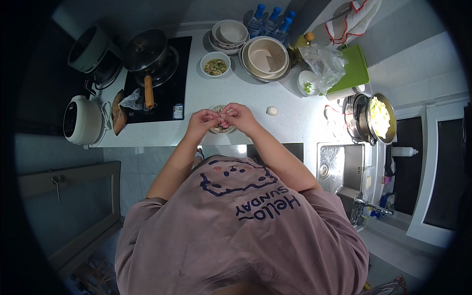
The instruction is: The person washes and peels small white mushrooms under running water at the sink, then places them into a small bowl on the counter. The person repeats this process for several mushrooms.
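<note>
Over a small white bowl (222, 129) near the counter's front edge, my left hand (202, 123) and my right hand (239, 117) meet at the fingertips. A small piece seems pinched between them, too small to name. Pale and brownish pieces of food lie in the bowl, partly hidden by my fingers. A whitish round bulb, perhaps garlic, (272, 111) rests on the counter to the right of my right hand. Farther back stands a white bowl of greenish food in liquid (215, 65).
A lidded pan (146, 50) with a wooden handle stands on the black cooktop (177, 94) at left. Stacked bowls (267, 55), blue-capped bottles (269, 24) and a green cutting board (350, 70) are behind. At right are a pot of chopped leaves (379, 118) and the sink (341, 167).
</note>
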Demonstrator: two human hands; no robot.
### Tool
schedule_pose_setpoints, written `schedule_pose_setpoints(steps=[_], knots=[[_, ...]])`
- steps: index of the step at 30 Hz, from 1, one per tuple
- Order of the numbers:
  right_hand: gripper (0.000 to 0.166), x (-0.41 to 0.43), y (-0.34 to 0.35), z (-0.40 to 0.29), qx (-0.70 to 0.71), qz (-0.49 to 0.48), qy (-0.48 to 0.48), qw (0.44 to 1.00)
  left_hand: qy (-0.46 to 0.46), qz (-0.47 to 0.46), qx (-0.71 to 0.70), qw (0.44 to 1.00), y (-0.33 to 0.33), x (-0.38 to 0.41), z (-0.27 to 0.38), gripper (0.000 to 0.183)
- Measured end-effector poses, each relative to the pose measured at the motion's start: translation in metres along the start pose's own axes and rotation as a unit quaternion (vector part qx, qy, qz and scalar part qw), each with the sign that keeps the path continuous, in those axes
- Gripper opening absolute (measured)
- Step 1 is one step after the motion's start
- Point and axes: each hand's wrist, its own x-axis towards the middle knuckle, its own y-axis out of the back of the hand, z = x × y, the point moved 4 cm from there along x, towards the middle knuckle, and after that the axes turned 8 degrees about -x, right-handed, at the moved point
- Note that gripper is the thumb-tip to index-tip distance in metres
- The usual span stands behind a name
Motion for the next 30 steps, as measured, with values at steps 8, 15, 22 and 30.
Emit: schedule_pose_setpoints(steps=[8,15,22,30], knots=[[0.015,-0.006,-0.001,-0.022,-0.123,-0.034,0.038,0.991,0.024,-0.02,-0.026,0.999,0.004,0.001,-0.004,0.015],[0.017,-0.01,-0.005,-0.029,-0.239,-0.006,0.082,0.968,0.027,-0.023,0.012,0.999,0.002,0.003,-0.008,0.015],[0.018,-0.009,-0.001,-0.022,-0.119,-0.026,0.039,0.992,0.024,-0.039,-0.051,0.998,-0.001,0.002,-0.001,0.015],[0.027,-0.01,-0.001,-0.023,-0.386,0.027,0.08,0.919,-0.083,0.037,0.182,0.979,0.018,0.005,0.002,0.014]])
